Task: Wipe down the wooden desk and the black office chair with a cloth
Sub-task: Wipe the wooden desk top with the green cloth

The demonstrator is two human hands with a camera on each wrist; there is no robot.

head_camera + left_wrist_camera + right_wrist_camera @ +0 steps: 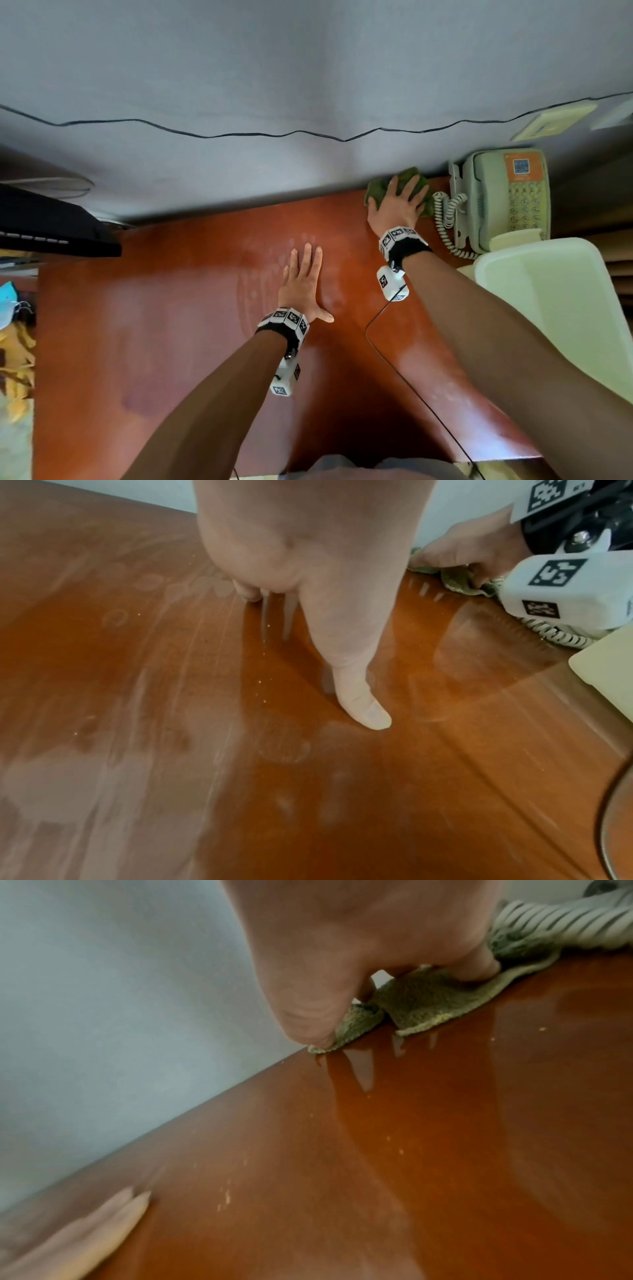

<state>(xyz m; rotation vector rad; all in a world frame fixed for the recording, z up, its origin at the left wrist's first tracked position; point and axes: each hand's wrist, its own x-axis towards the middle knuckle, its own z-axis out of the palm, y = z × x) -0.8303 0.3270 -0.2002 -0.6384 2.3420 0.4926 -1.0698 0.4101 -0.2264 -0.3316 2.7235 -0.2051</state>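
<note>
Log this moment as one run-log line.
right hand: presses cloth on desk by wall | left hand: flat on desk | phone: beside cloth

Green cloth (383, 189); reddish-brown desk (171, 308); pale grey telephone (500, 202)

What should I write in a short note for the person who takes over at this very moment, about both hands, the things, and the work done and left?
Left hand: flat on the wooden desk, fingers straight, holding nothing.
Right hand: spread fingers press the green cloth onto the desk's far right corner, against the wall and beside the telephone.
Done: the strip by the cloth looks glossy.
Left: dusty smears and fingerprints in the middle and on the left of the desk; the chair is not in view, so its state is unknown.
</note>
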